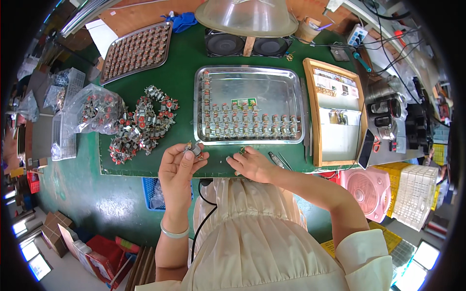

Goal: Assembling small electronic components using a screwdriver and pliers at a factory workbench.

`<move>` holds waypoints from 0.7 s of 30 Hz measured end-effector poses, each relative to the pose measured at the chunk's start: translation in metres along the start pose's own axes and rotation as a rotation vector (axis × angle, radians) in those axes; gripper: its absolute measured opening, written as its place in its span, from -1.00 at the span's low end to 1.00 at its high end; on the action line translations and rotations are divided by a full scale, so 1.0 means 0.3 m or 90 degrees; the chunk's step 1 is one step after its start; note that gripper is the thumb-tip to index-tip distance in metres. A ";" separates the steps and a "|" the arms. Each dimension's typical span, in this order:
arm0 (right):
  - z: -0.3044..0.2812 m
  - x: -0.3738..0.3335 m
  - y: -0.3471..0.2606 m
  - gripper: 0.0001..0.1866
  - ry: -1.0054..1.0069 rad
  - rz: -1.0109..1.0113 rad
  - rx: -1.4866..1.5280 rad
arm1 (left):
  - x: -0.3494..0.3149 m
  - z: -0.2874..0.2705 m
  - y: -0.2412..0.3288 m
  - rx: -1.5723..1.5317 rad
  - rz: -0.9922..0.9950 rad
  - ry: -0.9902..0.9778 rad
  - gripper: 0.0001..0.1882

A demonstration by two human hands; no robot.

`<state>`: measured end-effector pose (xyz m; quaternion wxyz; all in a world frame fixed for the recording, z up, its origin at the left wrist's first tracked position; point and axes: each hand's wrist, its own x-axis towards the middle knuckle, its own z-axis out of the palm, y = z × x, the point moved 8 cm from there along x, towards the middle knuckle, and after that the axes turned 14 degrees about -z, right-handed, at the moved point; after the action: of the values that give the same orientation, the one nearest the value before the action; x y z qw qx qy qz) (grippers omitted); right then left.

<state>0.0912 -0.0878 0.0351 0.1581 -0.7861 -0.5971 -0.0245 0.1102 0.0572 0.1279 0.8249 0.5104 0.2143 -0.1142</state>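
Observation:
My left hand (pixel 177 167) is closed around a small silver cylindrical component (pixel 196 150), held up at the table's front edge. At its top, by the thumb and fingertips, a brass-coloured bit shows. To the right, my right hand (pixel 253 165) pinches a tiny brass-coloured piece (pixel 242 151) low over the green tabletop. Just beyond both hands lies a shiny metal tray (pixel 276 89), with similar components standing in rows along its left side and near half. A loose heap of silver and red components (pixel 145 121) lies left of the tray.
Left of the heap sits a clear plastic bag (pixel 92 114) of components. A second filled tray (pixel 131 72) stands at the far left. Two black fans (pixel 225 44) sit under a translucent basin (pixel 247 19). Tweezers (pixel 285 161) and a wood-framed box (pixel 314 111) lie on the right.

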 end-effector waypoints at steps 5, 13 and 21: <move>0.044 0.011 -0.011 -0.54 -0.059 -0.008 -0.120 | 0.014 0.021 0.005 0.010 -0.005 -0.030 -0.82; 0.040 0.038 0.009 -0.52 -0.013 0.028 -0.081 | 0.016 0.010 0.010 0.000 -0.010 -0.042 -0.81; -0.088 -0.098 0.171 -0.63 0.185 0.531 0.235 | 0.035 -0.024 0.022 -0.012 -0.005 -0.041 -0.82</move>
<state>0.1354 -0.1347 0.0422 0.3730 -0.9059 -0.1969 0.0378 0.1204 0.0669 0.1254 0.8357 0.4980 0.1905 -0.1318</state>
